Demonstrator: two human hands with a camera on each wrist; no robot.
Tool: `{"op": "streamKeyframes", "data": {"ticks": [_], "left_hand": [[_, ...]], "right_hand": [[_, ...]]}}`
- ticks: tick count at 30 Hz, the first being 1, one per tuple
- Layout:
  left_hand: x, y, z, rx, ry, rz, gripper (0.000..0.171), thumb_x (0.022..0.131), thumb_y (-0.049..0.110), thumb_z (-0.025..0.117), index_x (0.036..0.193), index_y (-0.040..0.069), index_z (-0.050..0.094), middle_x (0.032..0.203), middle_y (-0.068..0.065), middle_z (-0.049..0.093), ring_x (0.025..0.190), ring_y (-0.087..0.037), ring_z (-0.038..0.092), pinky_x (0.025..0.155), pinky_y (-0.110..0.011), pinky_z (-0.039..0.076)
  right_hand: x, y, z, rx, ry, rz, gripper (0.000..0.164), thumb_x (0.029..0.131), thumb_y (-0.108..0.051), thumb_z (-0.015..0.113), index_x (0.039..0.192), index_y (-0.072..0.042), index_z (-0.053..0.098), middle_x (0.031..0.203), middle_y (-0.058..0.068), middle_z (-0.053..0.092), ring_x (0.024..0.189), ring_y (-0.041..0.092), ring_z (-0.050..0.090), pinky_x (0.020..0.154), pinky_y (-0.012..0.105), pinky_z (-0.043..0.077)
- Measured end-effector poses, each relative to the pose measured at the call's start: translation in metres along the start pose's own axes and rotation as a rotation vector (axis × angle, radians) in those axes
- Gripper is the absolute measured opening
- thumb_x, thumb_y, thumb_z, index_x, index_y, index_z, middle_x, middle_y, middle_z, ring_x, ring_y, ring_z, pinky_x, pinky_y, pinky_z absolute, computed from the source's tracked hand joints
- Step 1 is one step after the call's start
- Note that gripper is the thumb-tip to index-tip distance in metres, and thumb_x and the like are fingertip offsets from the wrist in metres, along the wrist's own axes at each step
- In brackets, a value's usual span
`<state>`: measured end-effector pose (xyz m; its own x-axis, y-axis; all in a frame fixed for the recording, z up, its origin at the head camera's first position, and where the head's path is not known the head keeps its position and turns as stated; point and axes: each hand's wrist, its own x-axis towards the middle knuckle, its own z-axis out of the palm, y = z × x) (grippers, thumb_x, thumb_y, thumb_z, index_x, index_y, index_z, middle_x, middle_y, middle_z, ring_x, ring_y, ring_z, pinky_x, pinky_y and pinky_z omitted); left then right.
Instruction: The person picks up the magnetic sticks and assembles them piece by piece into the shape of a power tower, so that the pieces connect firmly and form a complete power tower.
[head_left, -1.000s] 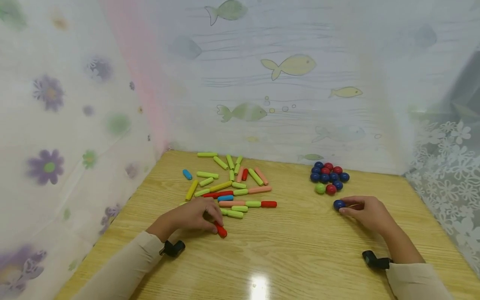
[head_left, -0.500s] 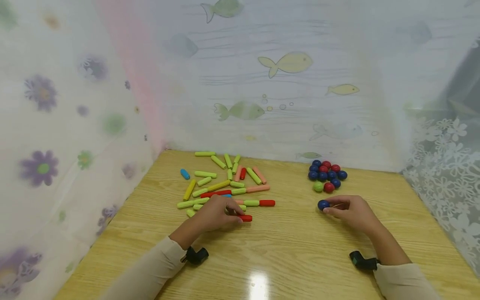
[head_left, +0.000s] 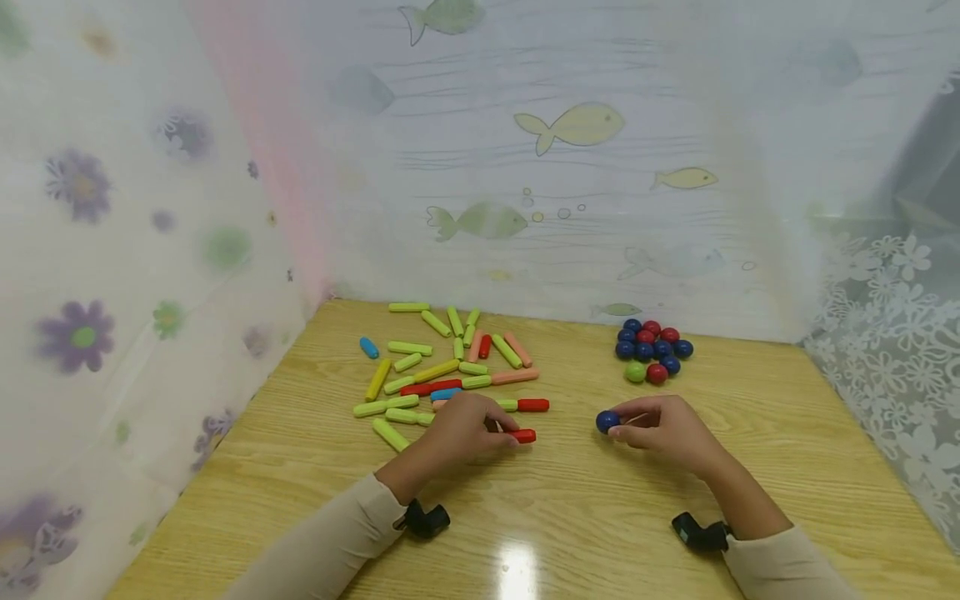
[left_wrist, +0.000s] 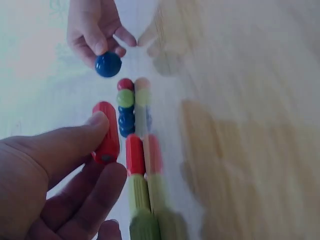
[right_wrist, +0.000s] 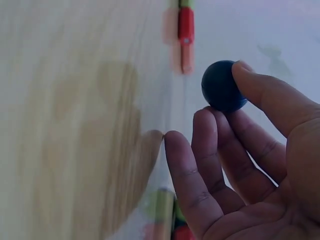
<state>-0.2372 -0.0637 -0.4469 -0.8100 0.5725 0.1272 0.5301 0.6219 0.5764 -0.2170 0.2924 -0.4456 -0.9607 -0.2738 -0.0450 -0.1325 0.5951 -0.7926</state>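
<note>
The left hand point(head_left: 468, 429) has its grip on a short red rod point(head_left: 527, 436), pinched between thumb and fingers, with one end poking out toward the right hand point(head_left: 667, 429). In the left wrist view the rod's near end shows a round grey spot, and the rod is held clear of the counter point(head_left: 600, 517).

The right hand's grip pinches a dark blue ball point(head_left: 607, 422) between thumb and fingertips — this too is off the counter. Ball and rod face each other near the middle, with a gap between them.

Beyond the right hand, near the back edge, blue balls point(head_left: 644, 351), red balls point(head_left: 657, 374) and one green ball point(head_left: 635, 372) huddle in a close cluster.

Around and behind the left hand lies a loose spread of light-green rods point(head_left: 408, 348), yellow rods point(head_left: 378, 380), salmon rods point(head_left: 515, 377) and blue rods point(head_left: 368, 347). Just past the left hand, another red rod point(head_left: 533, 405) lies end to end with a light-green one — the hand hides part of that row.

Both arms wear beige sleeves point(head_left: 345, 525). A fish-print curtain point(head_left: 585, 125) hangs behind, a flower-print curtain point(head_left: 82, 336) at the left.
</note>
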Motion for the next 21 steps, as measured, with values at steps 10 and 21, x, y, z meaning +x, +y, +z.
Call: {"op": "streamKeyframes", "data": {"ticks": [10,21], "left_hand": [[0.006,0.004,0.006,-0.103,-0.002,-0.034,0.013,0.087,0.036,0.084,0.099,0.030,0.084,0.083,0.022,0.073,0.071,0.001,0.063,0.063,-0.023,0.051],[0.007,0.007,0.010,-0.146,-0.010,-0.066,0.012,0.088,0.033,0.085,0.099,0.028,0.084,0.091,0.018,0.076,0.075,0.001,0.064,0.065,-0.024,0.053]], "right_hand": [[0.008,-0.024,0.034,0.012,-0.051,-0.052,0.034,0.090,-0.034,0.082,0.117,-0.014,0.079,0.110,0.005,0.078,0.092,0.016,0.073,0.076,0.028,0.059],[0.013,-0.034,0.050,0.021,-0.087,-0.065,0.033,0.088,-0.036,0.083,0.115,-0.018,0.080,0.107,0.000,0.078,0.092,0.018,0.071,0.079,0.029,0.058]]}}
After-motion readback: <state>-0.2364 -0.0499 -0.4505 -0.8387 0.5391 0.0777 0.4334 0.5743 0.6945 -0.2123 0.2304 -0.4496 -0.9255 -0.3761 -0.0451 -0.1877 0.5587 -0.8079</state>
